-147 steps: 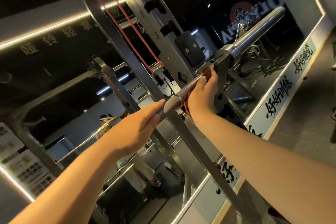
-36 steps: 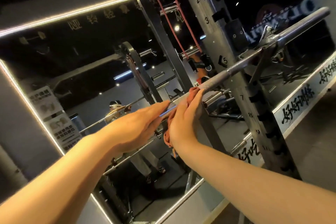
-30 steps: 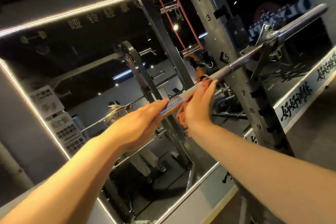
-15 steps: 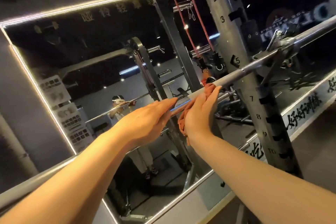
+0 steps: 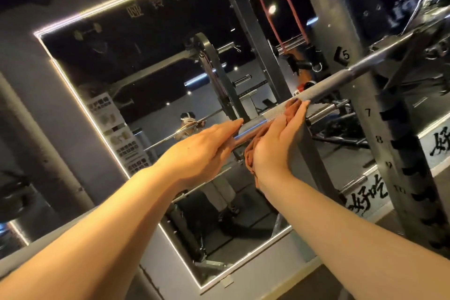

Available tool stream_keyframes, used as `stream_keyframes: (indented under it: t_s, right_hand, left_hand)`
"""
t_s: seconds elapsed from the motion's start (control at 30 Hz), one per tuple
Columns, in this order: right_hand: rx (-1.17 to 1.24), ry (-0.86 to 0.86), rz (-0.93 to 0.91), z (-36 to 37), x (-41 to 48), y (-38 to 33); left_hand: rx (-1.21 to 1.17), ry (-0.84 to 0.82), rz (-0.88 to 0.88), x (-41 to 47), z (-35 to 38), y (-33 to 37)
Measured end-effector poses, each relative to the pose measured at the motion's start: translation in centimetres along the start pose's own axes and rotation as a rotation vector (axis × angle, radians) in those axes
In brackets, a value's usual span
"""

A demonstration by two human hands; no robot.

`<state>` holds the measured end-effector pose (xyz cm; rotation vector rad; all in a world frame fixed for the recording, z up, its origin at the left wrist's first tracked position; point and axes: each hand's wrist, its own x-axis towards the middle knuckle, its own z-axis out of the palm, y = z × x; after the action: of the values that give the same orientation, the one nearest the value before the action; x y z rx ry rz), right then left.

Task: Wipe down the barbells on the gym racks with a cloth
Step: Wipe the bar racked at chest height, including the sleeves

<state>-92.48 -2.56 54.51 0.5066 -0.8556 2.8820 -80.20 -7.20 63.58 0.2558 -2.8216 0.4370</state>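
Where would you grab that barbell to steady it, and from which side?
Probably the knurled stretch of the barbell, between the cloth and the rack upright. It is bare, rough-textured and thin enough to wrap fingers round. Come from the near side, since the mirror stands behind the bar.

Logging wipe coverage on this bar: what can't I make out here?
- Barbell right end: head view, blurred and cut off by the right edge.
- Cloth: mostly hidden behind the right hand; its contact with the bar unseen.
- Left hand thumb: hidden under the hand, so grip unclear.
- Wall posters in the mirror: too small to read.
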Motion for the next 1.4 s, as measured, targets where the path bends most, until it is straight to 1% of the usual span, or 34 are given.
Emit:
stream_keyframes:
  t_s: [0.07, 0.1, 0.17, 0.23, 0.3, 0.33, 0.4, 0.47, 0.5, 0.53, 0.6, 0.63, 0.67, 0.7, 0.73, 0.8, 0.87, 0.93, 0.97, 1.07, 1.13, 1.2, 1.23, 1.27, 1.33, 1.37, 1.4]
  right_hand:
    - [0.012, 0.069, 0.012, 0.9, -0.4, -0.4]
    - [-0.005, 0.064, 0.009, 1.4, -1.3, -0.3]
    - [-0.088, 0.006, -0.039, 2.3, -3.8, 0.0]
    - [-0.148, -0.092, -0.107, 2.2, -6.1, 0.4]
    - [-0.169, -0.145, -0.103, 1.9, -6.7, 0.2]
    - [-0.195, -0.139, -0.13, 1.9, -6.3, 0.0]
    - [-0.359, -0.113, -0.238, 1.6, -5.0, 0.2]
    - [-0.441, -0.086, -0.281, 1.5, -4.0, 0.7]
    - [-0.5, -0.126, -0.308, 1.3, -4.0, 0.7]
    - [-0.647, -0.223, -0.415, 1.2, -4.6, 0.2]
    - [-0.896, -0.498, -0.632, 0.4, -5.5, 0.1]
    - [-0.955, -0.634, -0.672, -0.2, -5.4, -0.5]
    - [-1.009, -0.717, -0.71, -0.8, -4.6, -1.2]
    - [-1.065, -0.759, -0.748, -1.3, -3.6, -2.1]
    - [-1.139, -0.759, -0.799, -1.7, -2.4, -2.8]
    - [-1.223, -0.68, -0.864, -2.2, -0.1, -3.9]
    - [-1.2, -0.524, -0.793, -1.9, 0.3, -4.0]
    - [-1.15, -0.444, -0.696, -0.2, -1.3, -3.2]
    - [-1.145, -0.461, -0.689, 0.8, -2.7, -2.6]
    - [-1.13, -0.676, -0.802, 2.8, -6.7, -1.6]
    - [-1.149, -0.818, -0.846, 2.6, -6.4, -2.3]
    - [-1.247, -0.908, -0.89, 1.6, -4.3, -3.7]
    - [-1.288, -0.893, -0.9, 1.0, -3.1, -4.4]
    - [-1.305, -0.83, -0.891, 0.5, -2.1, -5.0]
    - [-1.343, -0.63, -0.863, 0.5, -1.1, -5.5]
    - [-1.388, -0.565, -0.847, 1.0, -1.2, -5.5]
    - [-1.431, -0.57, -0.811, 1.6, -1.4, -5.3]
  left_hand:
    - [-0.017, -0.026, -0.021, -1.0, -0.2, -0.4]
    - [-0.026, -0.042, -0.032, -1.6, -0.3, -0.9]
    - [-0.032, -0.051, -0.07, -3.1, -0.6, -2.0]
    - [0.002, -0.028, -0.112, -4.8, -0.6, -3.1]
    - [0.031, -0.004, -0.147, -6.6, -0.4, -3.7]
    - [0.037, 0.001, -0.155, -7.4, -0.5, -3.9]
    - [0.045, 0.005, -0.16, -9.0, -0.7, -4.2]
    - [0.044, 0.017, -0.173, -9.9, -1.0, -4.5]
    - [0.046, 0.029, -0.179, -10.0, -1.1, -4.6]
    - [0.05, 0.048, -0.182, -10.1, -1.1, -4.6]
    - [0.058, 0.079, -0.177, -9.9, -0.8, -4.8]
    - [0.054, 0.086, -0.177, -9.9, -0.7, -4.8]
    - [0.05, 0.089, -0.179, -9.8, -0.7, -4.8]
    - [0.044, 0.085, -0.182, -9.9, -0.7, -4.9]
    - [0.035, 0.077, -0.187, -10.1, -0.8, -4.9]
    - [0.025, 0.06, -0.207, -10.6, -0.8, -4.9]
    - [0.062, 0.07, -0.255, -11.2, -0.6, -5.2]
    - [0.117, 0.109, -0.305, -11.5, -0.3, -5.2]
    - [0.122, 0.124, -0.322, -11.4, -0.2, -5.1]
    - [0.12, 0.152, -0.344, -11.1, 0.0, -4.9]
    - [0.129, 0.168, -0.341, -11.1, 0.1, -4.9]
    - [0.133, 0.163, -0.336, -11.4, 0.0, -4.9]
    - [0.133, 0.156, -0.337, -11.6, -0.1, -4.9]
    - [0.142, 0.153, -0.344, -11.8, -0.2, -5.0]
    - [0.178, 0.159, -0.381, -12.3, -0.2, -5.6]
    - [0.188, 0.164, -0.406, -12.4, -0.1, -5.8]
    - [0.191, 0.167, -0.425, -12.6, 0.0, -6.1]
